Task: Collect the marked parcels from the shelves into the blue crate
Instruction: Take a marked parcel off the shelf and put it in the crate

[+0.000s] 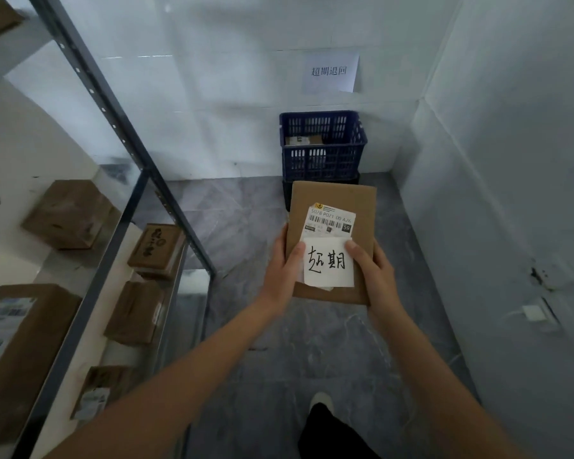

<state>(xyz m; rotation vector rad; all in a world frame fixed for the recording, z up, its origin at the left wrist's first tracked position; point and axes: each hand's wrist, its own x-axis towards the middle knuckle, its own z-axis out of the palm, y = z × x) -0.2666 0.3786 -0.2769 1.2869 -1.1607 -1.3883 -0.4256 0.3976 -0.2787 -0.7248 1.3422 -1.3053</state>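
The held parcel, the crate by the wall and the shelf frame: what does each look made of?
Parcel: plain brown cardboard, matte, with a printed barcode label and a white handwritten paper note; both hands grip it.
Blue crate: likely moulded plastic, going by its uniform colour and slotted lattice walls.
Shelf frame: probably painted metal, dark grey, with a row of punched holes along the upright.

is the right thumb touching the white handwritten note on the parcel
Touching. The head view shows the right hand with its thumb tip lying on the upper right corner of the white note on the parcel.
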